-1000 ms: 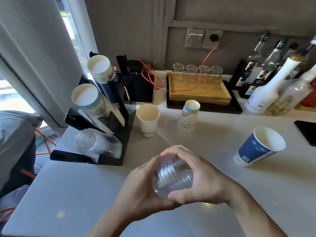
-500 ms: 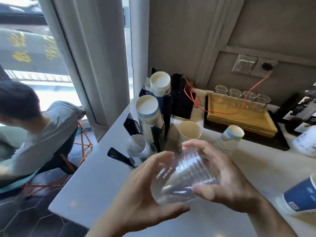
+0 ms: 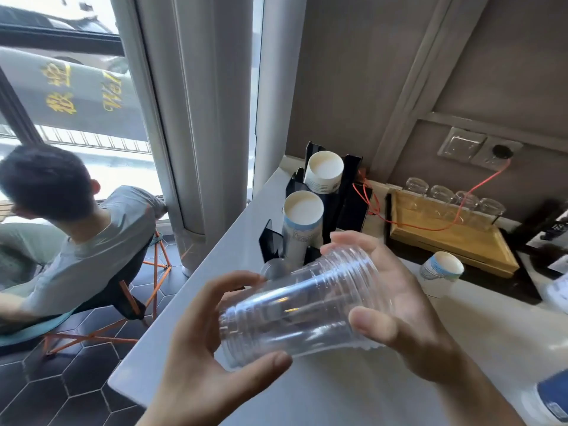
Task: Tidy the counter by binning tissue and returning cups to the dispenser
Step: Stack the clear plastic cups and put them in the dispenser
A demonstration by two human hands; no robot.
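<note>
A stack of clear plastic cups (image 3: 302,305) lies on its side in the air above the counter, held by both hands. My left hand (image 3: 196,358) cups its narrow bottom end. My right hand (image 3: 396,305) wraps the wide rim end. Just behind stands the black cup dispenser (image 3: 344,192), with two tilted stacks of white paper cups (image 3: 302,216) and a clear cup stack (image 3: 275,269) mostly hidden by my fingers. An upside-down paper cup (image 3: 442,269) stands on the counter at right. A blue paper cup (image 3: 553,401) shows at the lower right edge.
The grey counter's (image 3: 196,296) left edge drops to a dark tiled floor. A person sits on an orange-legged chair (image 3: 147,272) left of it. A wooden tray (image 3: 451,238) with several glasses stands at the back wall, crossed by an orange cable (image 3: 479,186).
Both hands have lifted the clear cup stack and tipped it sideways toward the dispenser. The view has swung left, so the window and the seated person now show.
</note>
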